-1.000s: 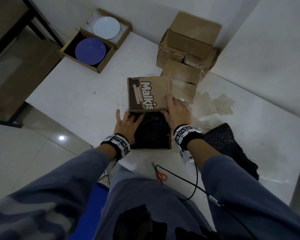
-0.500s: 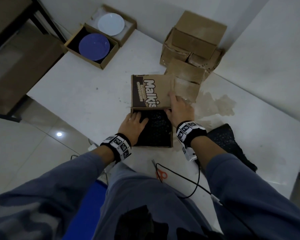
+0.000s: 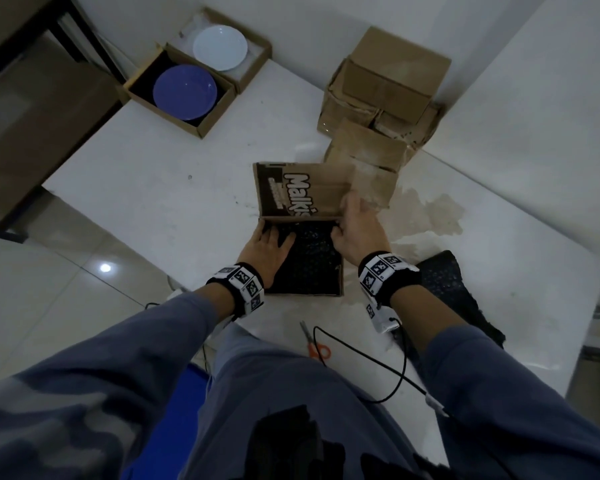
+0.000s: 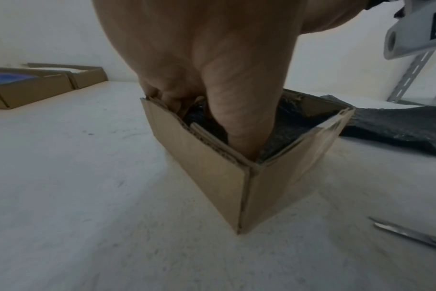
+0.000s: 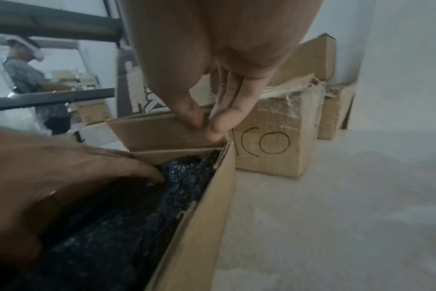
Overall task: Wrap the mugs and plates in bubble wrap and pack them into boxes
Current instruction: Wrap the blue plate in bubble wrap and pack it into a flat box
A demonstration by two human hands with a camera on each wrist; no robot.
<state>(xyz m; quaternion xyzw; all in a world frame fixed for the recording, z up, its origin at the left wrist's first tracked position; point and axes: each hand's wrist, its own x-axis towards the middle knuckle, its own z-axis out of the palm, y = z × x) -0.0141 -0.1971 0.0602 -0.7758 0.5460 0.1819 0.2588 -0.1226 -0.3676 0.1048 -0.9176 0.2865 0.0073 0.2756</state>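
Table [image 3: 153, 188], white and stained, carries everything. Stacked brown boxes [image 3: 385, 88] stand at its far side against the wall. Two shallow boxes sit at the far left corner, one with a blue plate [image 3: 185, 91], the other with a white plate [image 3: 220, 47]. Nearer the person is the open box [image 4: 236, 187], its printed flap [image 3: 298, 188] standing up at the far edge, filled with black bubble wrap [image 5: 137, 216]. A loose sheet of bubble wrap [image 3: 451, 289] lies to its right. The left hand [image 3: 267, 251] presses flat on the wrap inside, fingers straight. The right hand [image 3: 357, 230] pinches the flap's right corner between thumb and fingers [image 5: 222, 120]. Orange-handled scissors [image 3: 314, 344] lie at the near edge.
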